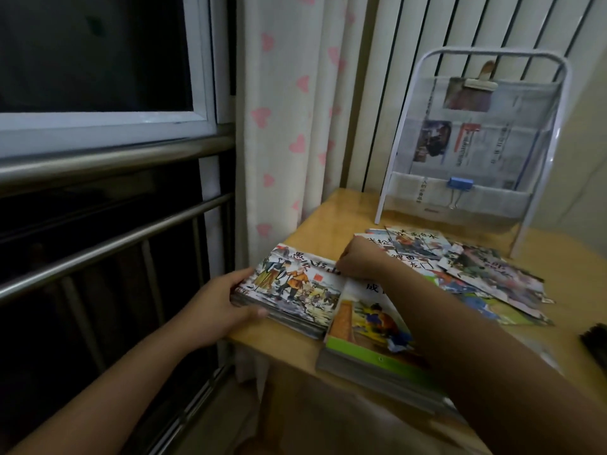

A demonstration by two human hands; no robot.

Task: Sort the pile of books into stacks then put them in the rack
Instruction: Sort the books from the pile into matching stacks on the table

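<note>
head view: left hand (pixel 220 302) grips the left stack (pixel 295 292) at the worktop (pixel 331 211) edge, right hand (pixel 363 262) fingers curled on its far side, squaring it mid-sort; next, loose books (pixel 476 267) join stacks before the rack (pixel 473 139).

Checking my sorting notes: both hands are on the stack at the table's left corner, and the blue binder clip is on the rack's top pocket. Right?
Not quite. The head view shows the blue binder clip on the rack's bottom pocket. Both the left hand and right hand are on the stack at the table's left corner.
</note>
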